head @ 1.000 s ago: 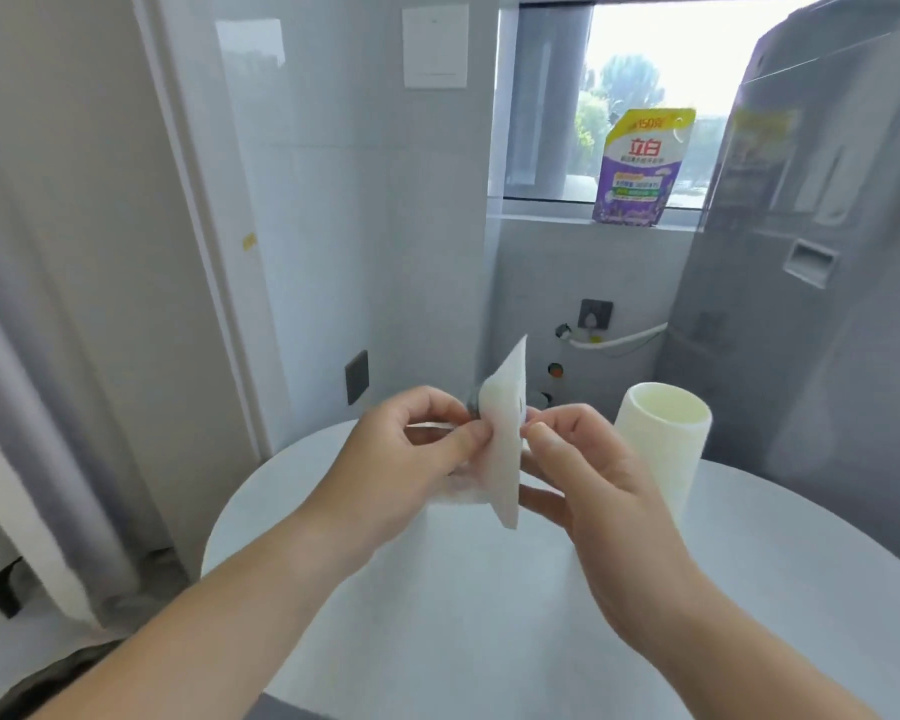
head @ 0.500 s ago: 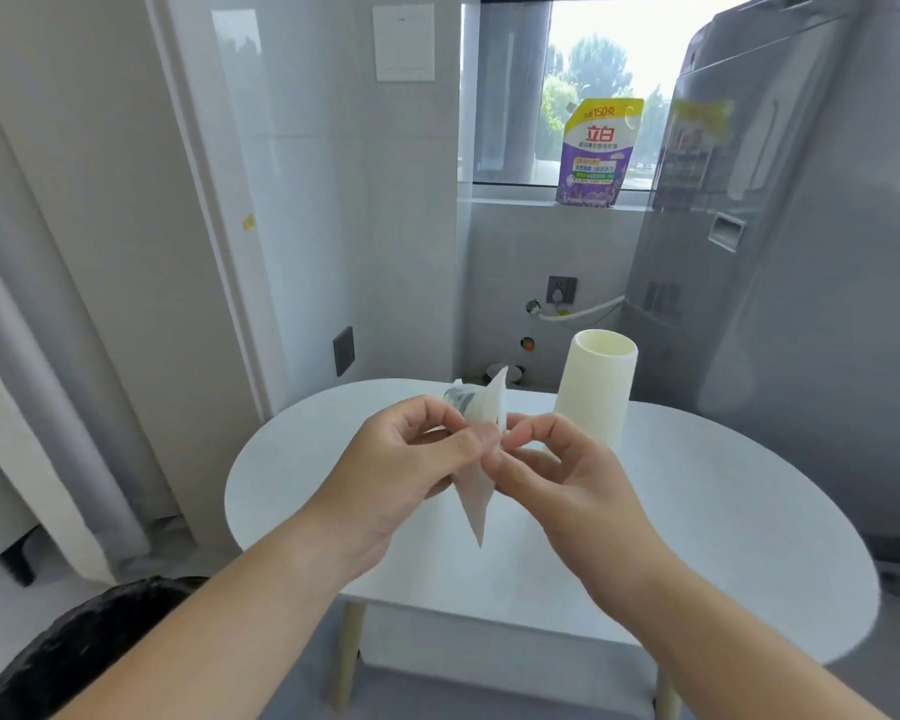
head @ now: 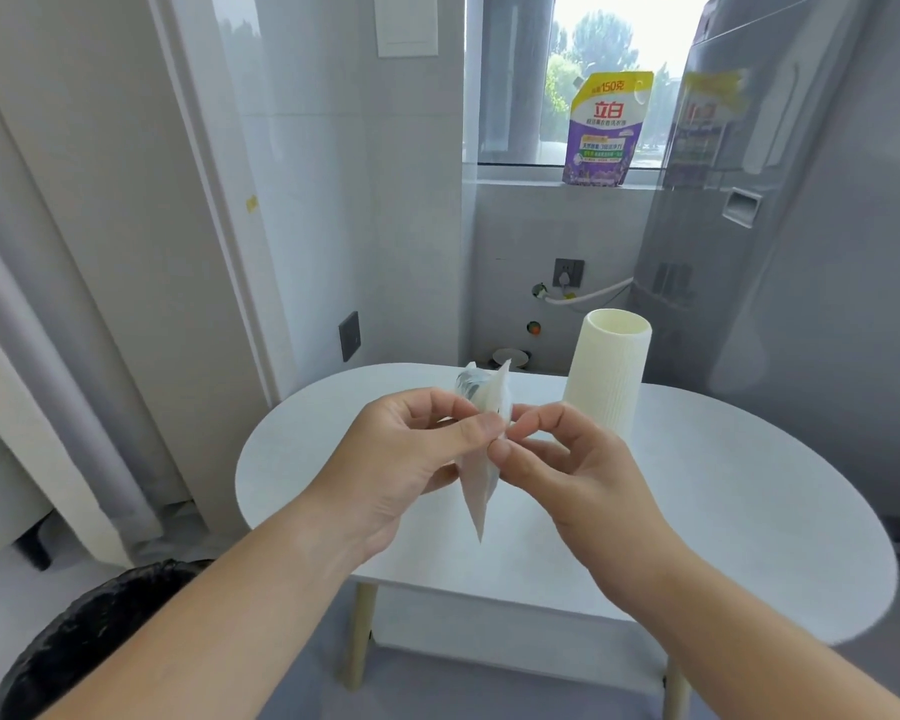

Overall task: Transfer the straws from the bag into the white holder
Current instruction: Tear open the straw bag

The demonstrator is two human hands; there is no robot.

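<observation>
Left hand [head: 404, 449] and right hand [head: 567, 470] fingers pinch bag [head: 481, 491] edge-on above table [head: 723, 501]; white holder [head: 609, 371] upright just behind right hand.

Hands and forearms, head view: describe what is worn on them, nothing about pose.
The left hand and right hand are bare: no gloves, rings, watch or bracelet show. Both forearms are uncovered down to the frame's edge, with no sleeve in view. Visible fingernails are short.
</observation>
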